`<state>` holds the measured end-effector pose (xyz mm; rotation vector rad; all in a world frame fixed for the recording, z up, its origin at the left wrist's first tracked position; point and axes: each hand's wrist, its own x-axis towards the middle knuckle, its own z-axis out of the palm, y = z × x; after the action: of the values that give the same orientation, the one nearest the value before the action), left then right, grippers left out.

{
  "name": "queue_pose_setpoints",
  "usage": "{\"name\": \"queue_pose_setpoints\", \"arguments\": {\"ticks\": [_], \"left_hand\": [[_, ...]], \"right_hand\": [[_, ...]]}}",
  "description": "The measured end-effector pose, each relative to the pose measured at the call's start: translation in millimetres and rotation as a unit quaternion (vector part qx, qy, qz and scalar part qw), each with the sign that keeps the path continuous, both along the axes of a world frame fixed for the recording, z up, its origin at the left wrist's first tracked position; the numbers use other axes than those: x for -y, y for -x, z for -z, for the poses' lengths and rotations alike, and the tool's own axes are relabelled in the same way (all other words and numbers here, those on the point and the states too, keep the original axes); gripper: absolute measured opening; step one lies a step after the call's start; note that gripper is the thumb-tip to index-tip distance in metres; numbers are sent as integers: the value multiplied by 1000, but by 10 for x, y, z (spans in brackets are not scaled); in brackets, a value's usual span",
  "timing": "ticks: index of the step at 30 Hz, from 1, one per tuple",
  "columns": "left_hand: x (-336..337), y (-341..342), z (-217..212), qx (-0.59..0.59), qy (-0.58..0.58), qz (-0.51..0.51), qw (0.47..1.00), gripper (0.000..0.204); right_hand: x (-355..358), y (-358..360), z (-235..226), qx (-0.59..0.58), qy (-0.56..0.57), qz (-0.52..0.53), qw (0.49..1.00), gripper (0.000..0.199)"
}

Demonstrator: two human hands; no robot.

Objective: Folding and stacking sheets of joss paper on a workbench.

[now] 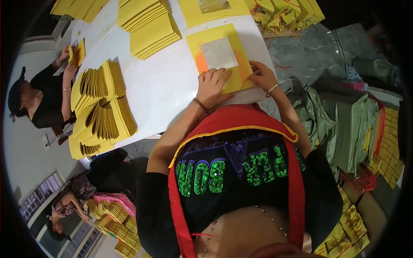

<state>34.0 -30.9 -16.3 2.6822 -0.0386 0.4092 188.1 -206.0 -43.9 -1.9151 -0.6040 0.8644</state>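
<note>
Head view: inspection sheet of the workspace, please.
Surface: white table, mostly covered with paper.
Job's things: yellow sheet with silver square, lying flat at the near edge.
Clutter: fanned yellow paper stacks; flat stacks; folded pieces.
Grips: left hand flat on the sheet; right hand pinching its right edge.
Cables: nothing seen.
Surroundings: green sacks; seated person at the left; another person lower left.

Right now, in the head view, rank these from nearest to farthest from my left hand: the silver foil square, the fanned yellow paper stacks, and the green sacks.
From the left hand:
1. Silver foil square, just beyond the fingertips, on the yellow sheet.
2. Fanned yellow paper stacks, off to the left on the white table.
3. Green sacks, far right, on the floor past the table edge.
</note>
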Motion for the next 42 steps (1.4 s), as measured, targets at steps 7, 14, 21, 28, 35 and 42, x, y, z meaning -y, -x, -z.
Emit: {"name": "queue_pose_setpoints", "arguments": {"ticks": [7,14,21,28,35,42], "left_hand": [[33,48,-57,-20,71,-58,996,59],[14,62,-154,55,365,-265,891,25],[237,-105,-270,58,8,-105,993,49],[250,-138,-283,31,52,-51,997,44],[223,-50,-73,-17,33,-77,996,49],[253,-140,-127,-29,-7,-22,999,55]], "right_hand": [[-355,-179,-245,443,-94,-84,887,61],[-453,-312,-334,-157,-163,88,970,56],[-372,-342,-527,-499,-226,57,835,50],[-325,-494,-162,-460,-260,78,845,39],[257,-972,-263,-384,-277,163,866,35],[782,-1265,-292,-357,-300,230,854,35]]}}
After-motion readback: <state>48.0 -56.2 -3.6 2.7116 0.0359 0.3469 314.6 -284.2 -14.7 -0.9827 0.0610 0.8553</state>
